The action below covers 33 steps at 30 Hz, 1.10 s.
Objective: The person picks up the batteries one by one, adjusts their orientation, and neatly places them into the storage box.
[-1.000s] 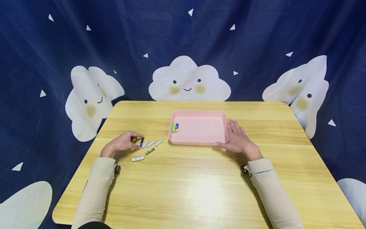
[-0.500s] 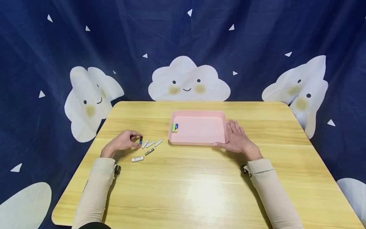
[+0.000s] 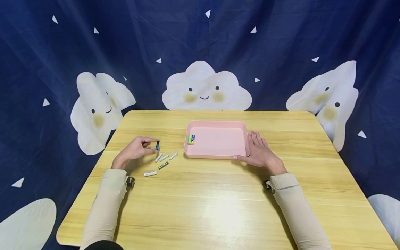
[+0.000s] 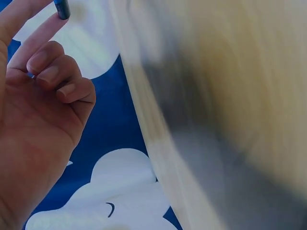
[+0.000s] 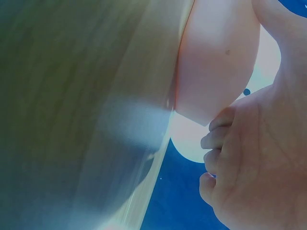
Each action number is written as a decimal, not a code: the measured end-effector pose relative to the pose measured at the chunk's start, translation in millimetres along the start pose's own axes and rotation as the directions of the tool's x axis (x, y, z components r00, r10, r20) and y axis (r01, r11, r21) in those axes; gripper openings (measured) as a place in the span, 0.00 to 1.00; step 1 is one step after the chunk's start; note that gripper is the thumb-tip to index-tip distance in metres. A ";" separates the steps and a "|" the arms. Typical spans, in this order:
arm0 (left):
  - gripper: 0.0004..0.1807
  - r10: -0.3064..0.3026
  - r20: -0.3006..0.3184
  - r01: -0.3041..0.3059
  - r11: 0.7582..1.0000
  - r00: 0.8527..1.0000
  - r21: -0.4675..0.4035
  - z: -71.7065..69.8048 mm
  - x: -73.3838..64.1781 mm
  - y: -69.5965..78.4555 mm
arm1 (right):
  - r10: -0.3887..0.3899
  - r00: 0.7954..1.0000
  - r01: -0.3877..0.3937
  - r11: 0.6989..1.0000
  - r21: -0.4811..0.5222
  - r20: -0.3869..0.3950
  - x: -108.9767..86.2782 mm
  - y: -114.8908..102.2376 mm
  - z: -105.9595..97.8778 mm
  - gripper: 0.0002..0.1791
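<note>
My left hand (image 3: 137,147) pinches a black and blue battery (image 3: 157,145) by its ends between thumb and index finger, above the table's left part. In the left wrist view the battery (image 4: 62,8) shows at the top edge, the other fingers curled toward the palm. Just below that hand lie several white batteries (image 3: 164,157), a dark green battery (image 3: 163,165) and a thicker white battery (image 3: 150,173). Straight-fingered, my right hand (image 3: 259,151) rests against the right end of a pink tray (image 3: 215,157), thumb at its front rim. Inside, a green battery (image 3: 190,139) and a blue-and-orange battery (image 3: 192,139) lie side by side.
The wooden table (image 3: 200,201) has rounded corners and carries everything. Behind it hangs a dark blue curtain (image 3: 143,41) with white clouds. The tray stands toward the table's far edge, right of the loose batteries.
My left hand has raised the black and blue battery away from the other loose batteries, moving slightly farther back and to the right. The right hand and tray stay put.
</note>
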<state>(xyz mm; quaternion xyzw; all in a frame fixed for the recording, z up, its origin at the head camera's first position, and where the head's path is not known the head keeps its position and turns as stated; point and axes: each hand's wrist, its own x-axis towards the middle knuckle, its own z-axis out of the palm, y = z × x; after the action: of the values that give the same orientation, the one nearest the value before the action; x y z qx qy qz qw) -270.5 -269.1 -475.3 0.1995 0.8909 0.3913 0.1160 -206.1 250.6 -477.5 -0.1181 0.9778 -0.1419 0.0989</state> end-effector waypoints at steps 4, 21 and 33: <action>0.30 0.018 -0.026 -0.018 1.000 0.999 -0.006 0.8 7.0 6.7 | 0.001 1.000 -0.001 1.000 -0.002 0.003 -0.2 -0.3 -0.5 0.71; 0.29 0.070 -0.037 -0.071 0.997 0.997 -0.022 16.2 41.4 39.9 | 0.000 1.000 0.000 1.000 -0.007 0.000 0.4 0.2 -1.0 0.71; 0.28 0.135 -0.044 -0.137 0.990 0.990 -0.041 34.3 60.5 55.9 | 0.002 1.000 -0.002 1.000 -0.010 -0.001 0.9 1.7 1.0 0.71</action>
<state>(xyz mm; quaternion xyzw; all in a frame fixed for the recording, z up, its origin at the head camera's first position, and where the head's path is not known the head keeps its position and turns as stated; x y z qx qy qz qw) -297.3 -185.5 -459.7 0.2490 0.8686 0.4217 0.0751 -207.1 251.8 -479.1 -0.1174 0.9787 -0.1369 0.0981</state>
